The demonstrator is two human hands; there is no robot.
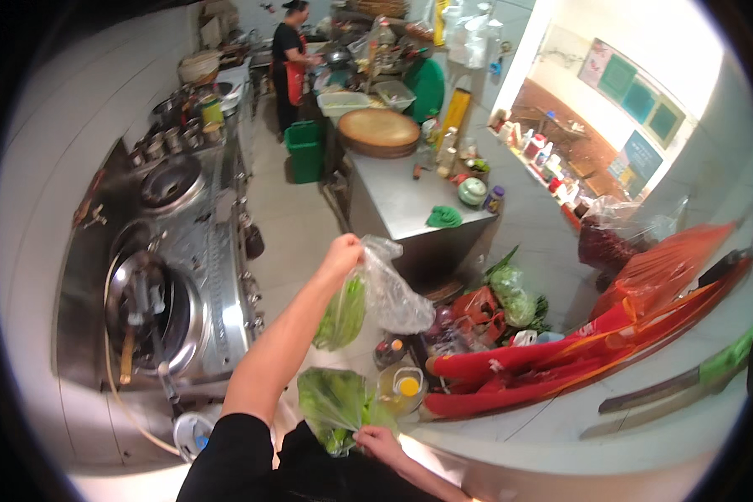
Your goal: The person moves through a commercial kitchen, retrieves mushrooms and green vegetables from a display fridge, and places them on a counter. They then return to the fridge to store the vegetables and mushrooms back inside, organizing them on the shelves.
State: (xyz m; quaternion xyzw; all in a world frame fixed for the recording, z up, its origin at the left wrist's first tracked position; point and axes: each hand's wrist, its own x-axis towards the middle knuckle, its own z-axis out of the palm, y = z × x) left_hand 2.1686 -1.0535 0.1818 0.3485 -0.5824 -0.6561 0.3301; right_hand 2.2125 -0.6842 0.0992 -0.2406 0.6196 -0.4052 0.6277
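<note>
My left hand is stretched out ahead, its fingers closed on the gathered top of a clear plastic bag of green leafy vegetables. From the same grip hangs a crumpled clear plastic bag that looks unfilled. Whether the two are joined is hidden in my fist. Close to my body, my right hand pinches a second clear bag of leafy greens by its twisted side. Both bags are held off the floor.
On the left runs a steel wok range with woks and ladles. A steel table bears a round wooden chopping board. An oil jug and bagged vegetables stand low at right. A person works at the far end.
</note>
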